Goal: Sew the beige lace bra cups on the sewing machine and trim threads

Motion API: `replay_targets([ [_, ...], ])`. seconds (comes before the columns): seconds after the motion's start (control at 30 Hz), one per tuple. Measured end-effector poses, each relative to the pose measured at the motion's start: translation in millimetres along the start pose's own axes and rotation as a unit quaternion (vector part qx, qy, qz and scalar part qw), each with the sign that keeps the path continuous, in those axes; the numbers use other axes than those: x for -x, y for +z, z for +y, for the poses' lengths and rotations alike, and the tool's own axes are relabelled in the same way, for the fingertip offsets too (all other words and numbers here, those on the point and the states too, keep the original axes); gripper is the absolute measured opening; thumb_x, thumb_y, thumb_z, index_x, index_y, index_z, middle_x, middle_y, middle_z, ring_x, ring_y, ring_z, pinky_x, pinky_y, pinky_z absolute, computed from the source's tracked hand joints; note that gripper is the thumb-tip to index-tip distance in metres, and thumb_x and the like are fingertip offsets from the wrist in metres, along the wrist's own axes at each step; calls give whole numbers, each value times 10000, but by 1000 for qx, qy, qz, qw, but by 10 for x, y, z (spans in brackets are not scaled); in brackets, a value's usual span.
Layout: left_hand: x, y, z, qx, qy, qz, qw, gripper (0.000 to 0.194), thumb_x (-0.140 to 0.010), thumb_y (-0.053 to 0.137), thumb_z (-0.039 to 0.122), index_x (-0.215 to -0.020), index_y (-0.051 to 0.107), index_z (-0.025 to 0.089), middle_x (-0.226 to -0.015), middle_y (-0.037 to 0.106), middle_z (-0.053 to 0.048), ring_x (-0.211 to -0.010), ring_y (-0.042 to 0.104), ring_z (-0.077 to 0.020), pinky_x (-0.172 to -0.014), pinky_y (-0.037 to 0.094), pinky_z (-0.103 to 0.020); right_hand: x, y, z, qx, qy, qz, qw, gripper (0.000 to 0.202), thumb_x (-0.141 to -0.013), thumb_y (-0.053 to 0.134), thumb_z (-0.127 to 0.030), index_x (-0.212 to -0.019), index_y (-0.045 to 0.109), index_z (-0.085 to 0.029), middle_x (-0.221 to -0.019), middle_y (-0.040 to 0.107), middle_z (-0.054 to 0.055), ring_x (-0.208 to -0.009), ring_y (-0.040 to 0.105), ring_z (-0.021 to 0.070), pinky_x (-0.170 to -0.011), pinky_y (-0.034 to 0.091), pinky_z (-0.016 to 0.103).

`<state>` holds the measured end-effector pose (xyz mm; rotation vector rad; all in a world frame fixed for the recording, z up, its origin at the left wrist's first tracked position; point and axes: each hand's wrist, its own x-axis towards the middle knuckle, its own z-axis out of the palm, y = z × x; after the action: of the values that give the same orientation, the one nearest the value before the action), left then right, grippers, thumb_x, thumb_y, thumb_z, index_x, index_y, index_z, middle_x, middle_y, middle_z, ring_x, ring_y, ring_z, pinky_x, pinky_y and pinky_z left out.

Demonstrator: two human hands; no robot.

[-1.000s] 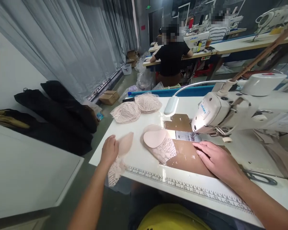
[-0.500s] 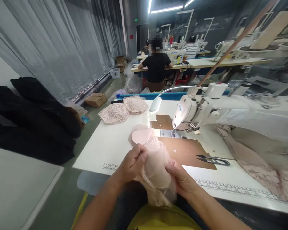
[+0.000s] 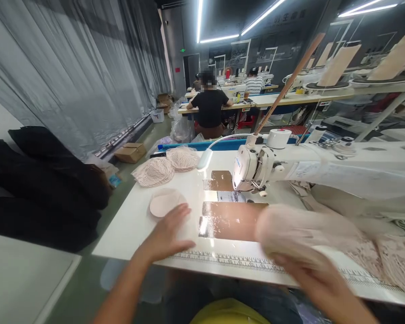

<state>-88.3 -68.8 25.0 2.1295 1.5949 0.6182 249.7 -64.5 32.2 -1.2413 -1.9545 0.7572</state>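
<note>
My left hand (image 3: pixel 167 231) is open, its fingers stretched out and thumb apart, over the near right edge of a pale pink bra cup (image 3: pixel 164 204) with sheer mesh around it. My right hand (image 3: pixel 310 267), smeared by motion, grips a beige bra piece (image 3: pixel 290 229) of lace and mesh, also blurred, to the right of the brown plate. Behind it stands a white sewing machine (image 3: pixel 248 168), its needle area lit. More pink lace fabric (image 3: pixel 388 252) lies at the right of the table.
Two stacks of lace cups, the left stack (image 3: pixel 154 171) and the right stack (image 3: pixel 182 158), lie at the table's far left. A lamp (image 3: pixel 205 159) bends over the table. A ruler strip (image 3: pixel 222 260) runs along the front edge. Ahead, a person in black (image 3: pixel 209 108) sits at another table.
My right hand has swung the bra piece from in front of me out to the right. My left hand has let go of it and moved left, as has the pink cup.
</note>
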Motion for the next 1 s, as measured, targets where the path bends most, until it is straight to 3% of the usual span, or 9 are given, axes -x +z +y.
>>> replay_targets([
  [0.07,-35,46,261,141,74,-90,983,861,-663,771,405,-1410,371,249,-1479,364,-92,-1340,359,-296,-1115,301,-417,-108,334,-183,-121,-21,-179,976,185,-852,541,-328,-894,683,-217,-843,706,36,-751,664,224,-671,553,312],
  [0.13,-63,130,422,259,94,-190,943,775,-673,763,362,-1368,446,230,-1339,539,-74,-1194,518,-287,-1007,422,-360,-182,533,-323,-165,-61,-222,959,139,-822,535,-228,-903,641,-191,-819,680,24,-710,632,186,-636,518,271],
  [0.2,-49,205,416,300,45,-191,934,510,-752,670,288,-1245,577,195,-1130,665,-54,-1001,621,-249,-858,490,-306,-226,563,-358,-141,-107,-131,976,101,-760,536,-148,-827,599,-191,-771,644,11,-675,597,157,-595,474,239],
  [0.33,71,281,134,187,-114,56,974,255,-813,533,210,-1011,691,182,-928,691,-43,-869,617,-207,-793,470,-296,-269,422,-159,-55,-111,118,985,116,-693,570,-115,-741,528,-212,-736,594,-5,-648,549,137,-569,412,226],
  [0.4,118,327,81,231,-135,81,960,244,-839,528,253,-1005,691,183,-886,685,-44,-850,607,-207,-800,468,-315,-293,434,-61,-38,-60,137,988,61,-732,587,-179,-758,541,-210,-733,589,-1,-645,539,143,-569,399,236],
  [0.53,144,433,320,559,-11,-82,825,519,-836,532,562,-1251,576,252,-1308,543,-98,-1077,566,-282,-884,473,-387,-359,655,-48,-163,35,-86,982,198,-835,561,-371,-789,592,-180,-737,601,15,-689,563,164,-603,427,254],
  [0.67,148,420,533,651,70,-218,724,813,-734,614,644,-1430,250,435,-1563,144,-28,-1238,459,-331,-900,479,-407,-356,815,-54,-410,107,-272,864,319,-793,652,-400,-993,628,-153,-905,649,48,-828,597,184,-707,465,273],
  [0.83,148,390,383,562,-9,-98,821,719,-793,617,545,-1423,313,378,-1521,243,-96,-916,592,-189,-623,497,-231,-270,826,73,-553,154,-319,754,410,-726,737,-412,-993,647,-113,-786,652,48,-678,595,144,-617,451,243],
  [1.0,91,467,305,459,-56,-93,882,677,-719,727,447,-1309,502,203,-1250,549,-115,-1031,549,-253,-856,459,-310,-260,816,39,-583,162,-340,720,420,-724,738,-400,-1017,640,-116,-806,661,59,-720,620,166,-660,478,275],
])
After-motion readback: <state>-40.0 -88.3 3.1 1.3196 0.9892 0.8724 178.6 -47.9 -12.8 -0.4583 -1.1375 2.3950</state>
